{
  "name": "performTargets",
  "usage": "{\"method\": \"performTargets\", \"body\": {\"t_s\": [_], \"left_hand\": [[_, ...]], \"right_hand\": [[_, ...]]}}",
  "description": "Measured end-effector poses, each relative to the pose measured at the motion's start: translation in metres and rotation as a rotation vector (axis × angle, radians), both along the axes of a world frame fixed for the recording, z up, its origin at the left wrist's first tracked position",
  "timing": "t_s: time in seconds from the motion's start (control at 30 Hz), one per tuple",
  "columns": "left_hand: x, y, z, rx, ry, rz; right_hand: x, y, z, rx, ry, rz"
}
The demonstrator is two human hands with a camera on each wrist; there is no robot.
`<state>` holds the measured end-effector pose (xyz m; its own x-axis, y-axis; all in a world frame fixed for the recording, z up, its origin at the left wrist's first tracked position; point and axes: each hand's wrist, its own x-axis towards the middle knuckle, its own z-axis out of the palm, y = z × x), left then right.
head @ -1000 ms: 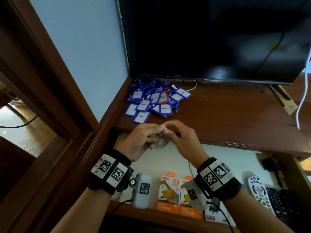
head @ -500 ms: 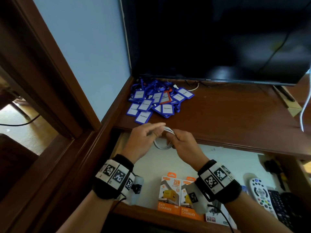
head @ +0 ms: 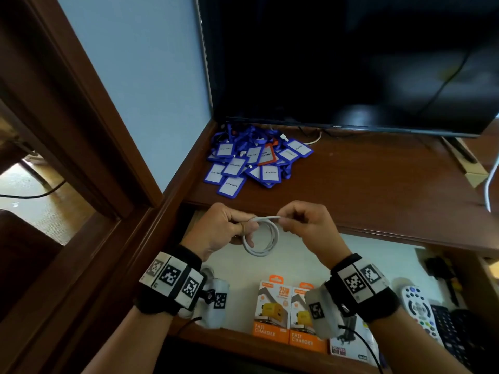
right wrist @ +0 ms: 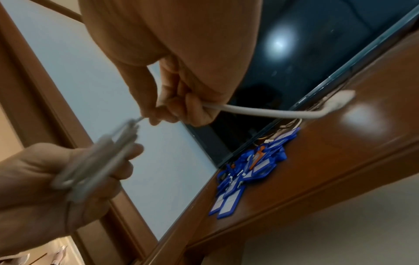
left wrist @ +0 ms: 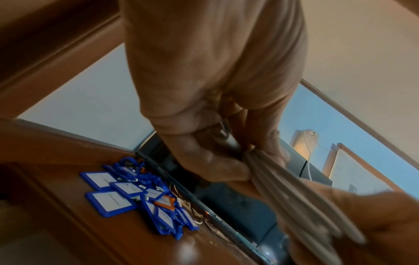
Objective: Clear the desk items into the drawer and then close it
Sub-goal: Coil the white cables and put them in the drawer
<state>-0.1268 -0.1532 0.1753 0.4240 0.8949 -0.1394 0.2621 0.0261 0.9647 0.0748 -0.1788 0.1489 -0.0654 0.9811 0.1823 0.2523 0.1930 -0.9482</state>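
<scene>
A white cable [head: 260, 240] wound into a small coil hangs between both hands above the open drawer [head: 378, 265]. My left hand [head: 243, 225] grips the coil's left side, fingers curled round the strands [left wrist: 294, 197]. My right hand [head: 286, 221] pinches the top strand; in the right wrist view a loose end of the cable [right wrist: 260, 112] trails from the fist to a white plug [right wrist: 340, 97]. A pile of blue visitor badges [head: 253, 163] lies on the desk's far left corner, under the dark TV [head: 351, 63].
In the drawer lie two orange charger boxes [head: 289, 314], a white remote [head: 417, 306], a black keypad [head: 456, 336] and dark items at the right. A wooden door frame [head: 81, 130] stands close on the left. Another white cable [head: 488, 184] hangs at the right edge.
The hands have drawn slightly apart and come lower over the drawer. The coil, earlier hidden between the fingers, now hangs open as a loop.
</scene>
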Motion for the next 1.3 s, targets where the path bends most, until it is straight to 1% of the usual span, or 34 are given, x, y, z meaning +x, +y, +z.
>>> {"method": "performTargets", "body": {"t_s": [0.07, 0.17, 0.23, 0.3, 0.4, 0.5, 0.57, 0.67, 0.73, 0.8, 0.93, 1.0, 1.07, 1.13, 1.3], "left_hand": [[0.001, 0.0, 0.002, -0.005, -0.025, -0.021], [0.005, -0.001, 0.001, -0.02, -0.088, 0.033], [0.008, -0.002, -0.001, -0.033, -0.136, 0.104], [0.012, -0.003, -0.004, -0.033, -0.18, 0.187], [0.017, -0.005, -0.01, -0.013, -0.208, 0.308], [0.022, -0.006, -0.02, -0.049, -0.228, 0.42], [0.024, -0.008, -0.025, -0.052, -0.242, 0.482], [0.026, -0.011, -0.029, -0.02, -0.216, 0.522], [0.028, -0.013, -0.035, -0.01, -0.189, 0.545], [0.03, -0.014, -0.041, 0.02, -0.16, 0.573], [0.032, -0.018, -0.048, 0.084, -0.04, 0.588], [0.032, -0.019, -0.05, 0.074, 0.024, 0.564], [0.032, -0.019, -0.051, 0.068, 0.061, 0.543], [0.032, -0.02, -0.051, 0.065, 0.068, 0.528], [0.028, -0.02, -0.044, 0.043, 0.019, 0.459]], "right_hand": [[0.002, 0.002, -0.004, 0.023, -0.002, -0.025], [-0.003, 0.006, -0.015, 0.06, -0.018, -0.153], [-0.007, 0.007, -0.019, 0.015, 0.035, -0.237], [-0.011, 0.006, -0.022, -0.08, 0.106, -0.281], [-0.019, 0.002, -0.025, -0.221, 0.251, -0.269], [-0.029, -0.002, -0.024, -0.36, 0.47, -0.22], [-0.034, -0.004, -0.023, -0.397, 0.556, -0.181], [-0.039, -0.008, -0.02, -0.364, 0.531, -0.171], [-0.041, -0.01, -0.02, -0.32, 0.502, -0.193], [-0.042, -0.012, -0.022, -0.294, 0.513, -0.217], [-0.042, -0.018, -0.022, -0.289, 0.574, -0.208], [-0.041, -0.02, -0.02, -0.334, 0.65, -0.168], [-0.038, -0.02, -0.019, -0.39, 0.669, -0.142], [-0.035, -0.021, -0.02, -0.441, 0.678, -0.133], [-0.031, -0.024, -0.021, -0.52, 0.77, -0.111]]}}
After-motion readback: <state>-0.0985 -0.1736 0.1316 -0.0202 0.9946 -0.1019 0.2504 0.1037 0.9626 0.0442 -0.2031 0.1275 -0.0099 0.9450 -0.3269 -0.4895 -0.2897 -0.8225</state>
